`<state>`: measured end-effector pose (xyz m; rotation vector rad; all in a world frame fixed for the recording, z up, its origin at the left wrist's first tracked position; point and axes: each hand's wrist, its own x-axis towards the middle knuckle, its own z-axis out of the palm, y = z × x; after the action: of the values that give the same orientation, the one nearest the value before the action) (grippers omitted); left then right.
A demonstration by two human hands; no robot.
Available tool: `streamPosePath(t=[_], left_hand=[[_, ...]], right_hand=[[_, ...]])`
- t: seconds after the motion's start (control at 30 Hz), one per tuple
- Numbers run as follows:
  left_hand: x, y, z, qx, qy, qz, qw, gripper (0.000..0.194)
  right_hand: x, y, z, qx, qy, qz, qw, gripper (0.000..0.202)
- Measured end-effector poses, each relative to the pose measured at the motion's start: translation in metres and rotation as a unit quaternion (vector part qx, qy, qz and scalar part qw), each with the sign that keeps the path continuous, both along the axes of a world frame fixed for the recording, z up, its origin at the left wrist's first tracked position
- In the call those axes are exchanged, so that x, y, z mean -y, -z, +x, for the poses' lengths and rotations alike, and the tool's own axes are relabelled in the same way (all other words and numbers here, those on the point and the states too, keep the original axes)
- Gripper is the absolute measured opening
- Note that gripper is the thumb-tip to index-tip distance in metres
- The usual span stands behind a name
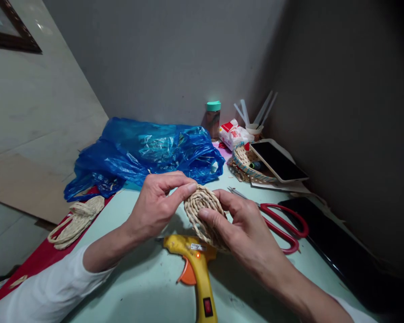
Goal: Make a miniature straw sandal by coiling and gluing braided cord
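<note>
A coiled oval of braided straw cord (204,204) is held up between both hands, over the table. My left hand (161,202) pinches its upper left edge between thumb and forefinger. On the right side, my right hand (240,222) grips the coil, the thumb lying flat across its face and the fingers behind it. Just below the coil a yellow glue gun (202,269) with an orange trigger lies on the table, its small red light lit. Red-handled scissors (284,224) lie to the right, partly behind my right hand.
A blue plastic bag (148,148) spreads across the back. Behind right are a jar (213,119), a tissue pack (234,134), a cup of glue sticks (255,129), and a woven basket (244,163) under a tablet (278,160). Bundled cord (79,224) lies left; a black object (336,246) right.
</note>
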<state>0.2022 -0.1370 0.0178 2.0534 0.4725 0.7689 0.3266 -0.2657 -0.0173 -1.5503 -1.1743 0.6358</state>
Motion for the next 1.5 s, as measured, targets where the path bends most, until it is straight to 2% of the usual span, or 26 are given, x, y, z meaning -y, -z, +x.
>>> streamPosePath(t=[0.13, 0.2, 0.3, 0.43, 0.53, 0.8, 1.0, 1.17, 1.3, 1.5], left_hand=[[-0.008, 0.009, 0.002, -0.001, 0.024, -0.134, 0.991, 0.023], [-0.011, 0.009, 0.003, -0.009, 0.038, -0.158, 0.987, 0.026], [-0.009, 0.002, 0.003, -0.018, 0.031, -0.111, 0.993, 0.030], [-0.001, -0.009, 0.003, -0.018, -0.006, 0.023, 1.000, 0.015], [0.000, -0.009, 0.003, -0.020, -0.016, 0.043, 0.999, 0.013], [-0.013, 0.002, 0.003, -0.032, 0.016, -0.176, 0.984, 0.009], [-0.009, 0.007, 0.006, 0.017, 0.010, -0.255, 0.967, 0.005], [-0.012, 0.011, 0.007, 0.012, 0.024, -0.235, 0.972, 0.020], [-0.016, 0.008, 0.005, -0.007, 0.053, -0.236, 0.970, 0.041], [-0.014, 0.000, 0.005, -0.077, 0.052, -0.071, 0.993, 0.030]], right_hand=[[-0.002, -0.002, 0.002, -0.039, -0.015, -0.003, 0.999, 0.020], [-0.003, -0.003, 0.004, -0.070, -0.025, -0.001, 0.997, 0.018], [-0.004, -0.005, 0.005, -0.067, -0.038, 0.001, 0.997, 0.017], [-0.002, -0.005, 0.007, 0.001, -0.048, -0.014, 0.999, 0.018], [0.000, -0.006, 0.007, 0.041, -0.040, -0.036, 0.998, 0.023], [0.001, -0.009, 0.003, 0.100, -0.030, -0.047, 0.993, 0.028], [0.000, -0.005, 0.008, 0.086, -0.034, -0.042, 0.995, 0.025], [-0.003, -0.003, 0.012, 0.072, -0.027, -0.039, 0.996, 0.023], [-0.004, -0.003, 0.013, 0.047, -0.038, -0.029, 0.998, 0.021], [-0.002, -0.004, 0.012, 0.037, -0.038, -0.019, 0.998, 0.020]])
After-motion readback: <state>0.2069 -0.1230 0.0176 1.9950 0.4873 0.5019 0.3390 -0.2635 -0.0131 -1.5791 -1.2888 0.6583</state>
